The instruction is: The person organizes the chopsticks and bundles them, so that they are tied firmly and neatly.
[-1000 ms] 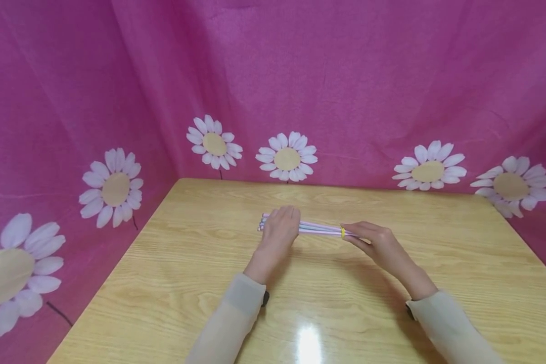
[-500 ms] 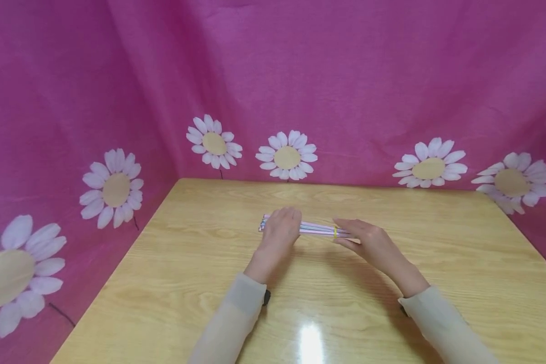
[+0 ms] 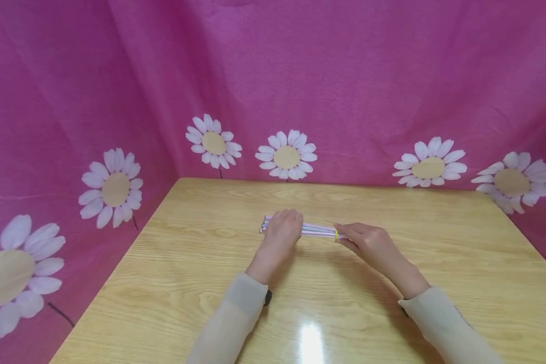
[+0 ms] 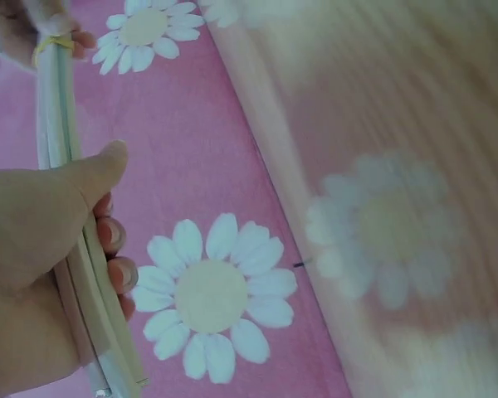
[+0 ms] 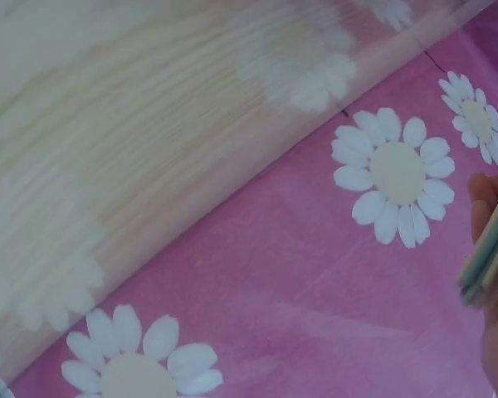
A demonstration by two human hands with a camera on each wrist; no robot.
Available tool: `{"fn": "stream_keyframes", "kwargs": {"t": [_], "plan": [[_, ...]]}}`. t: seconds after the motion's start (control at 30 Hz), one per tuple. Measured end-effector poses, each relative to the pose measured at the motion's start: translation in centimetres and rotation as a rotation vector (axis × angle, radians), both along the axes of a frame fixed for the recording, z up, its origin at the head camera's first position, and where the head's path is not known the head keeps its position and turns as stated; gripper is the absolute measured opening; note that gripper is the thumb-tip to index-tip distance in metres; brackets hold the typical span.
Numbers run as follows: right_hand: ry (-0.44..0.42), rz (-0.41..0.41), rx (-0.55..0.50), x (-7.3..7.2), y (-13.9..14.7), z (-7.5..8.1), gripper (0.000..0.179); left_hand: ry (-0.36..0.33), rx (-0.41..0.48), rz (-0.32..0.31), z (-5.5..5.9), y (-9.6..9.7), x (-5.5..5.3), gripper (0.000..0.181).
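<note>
A bundle of slim pastel pink and pale blue sticks [image 3: 317, 231] is held level just above the table, in the head view. My left hand [image 3: 282, 226] grips it near its left end, fingers wrapped around and thumb along it in the left wrist view. A yellow rubber band [image 3: 336, 234] circles the bundle near its right end. My right hand [image 3: 373, 242] pinches there, thumb below and fingers above, at the band. At the right edge of the right wrist view, stick ends [image 5: 481, 269] show beside the fingers [image 5: 481, 203].
A light wood table [image 3: 173, 283] lies beneath both hands and reflects a bright light. Pink cloth [image 3: 346, 91] with white daisies hangs along the table's back and sides.
My right hand shifts left along with the rubber band, then its spread fingers close in at the band. My left hand stays nearly in place.
</note>
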State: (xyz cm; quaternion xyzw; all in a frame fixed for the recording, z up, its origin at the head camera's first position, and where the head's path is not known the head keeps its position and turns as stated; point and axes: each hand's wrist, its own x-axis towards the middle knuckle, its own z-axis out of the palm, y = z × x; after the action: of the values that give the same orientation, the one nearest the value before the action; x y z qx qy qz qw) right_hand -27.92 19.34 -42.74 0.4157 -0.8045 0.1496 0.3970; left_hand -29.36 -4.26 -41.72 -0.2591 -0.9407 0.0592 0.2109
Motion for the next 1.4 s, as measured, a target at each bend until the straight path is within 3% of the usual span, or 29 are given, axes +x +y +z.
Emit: {"fn": "stream_keyframes", "kwargs": {"t": [0.2,0.37,0.5,0.7,0.87,1.0,1.17,1.4], "plan": [[-0.058,0.006,-0.079,0.0,-0.9,0.0,0.056,0.06,-0.031,0.044,0.2,0.6,0.1,0.021],[-0.101,0.037,-0.074,0.0,-1.9,0.1,0.033,0.107,-0.074,0.039,0.1,1.4,0.3,0.012],[-0.133,0.026,-0.051,0.0,-2.0,0.0,0.035,0.084,-0.08,0.034,-0.1,1.7,0.5,0.013],[-0.176,0.047,-0.074,0.2,0.3,0.0,0.039,0.044,-0.064,0.026,-0.2,0.9,0.4,0.019],[-0.125,0.067,-0.07,0.2,0.4,0.0,0.028,0.049,-0.052,0.022,0.1,0.6,0.5,0.02],[-0.067,0.081,-0.089,0.3,-1.1,-0.1,0.041,0.064,-0.054,0.028,0.2,1.1,0.9,0.016],[-0.077,0.102,-0.073,0.4,-2.8,0.3,0.042,0.075,-0.068,-0.004,0.3,2.1,1.0,0.008],[-0.042,0.077,-0.041,0.5,-2.2,0.2,0.033,0.039,-0.048,-0.015,0.4,1.9,0.9,0.022]]}}
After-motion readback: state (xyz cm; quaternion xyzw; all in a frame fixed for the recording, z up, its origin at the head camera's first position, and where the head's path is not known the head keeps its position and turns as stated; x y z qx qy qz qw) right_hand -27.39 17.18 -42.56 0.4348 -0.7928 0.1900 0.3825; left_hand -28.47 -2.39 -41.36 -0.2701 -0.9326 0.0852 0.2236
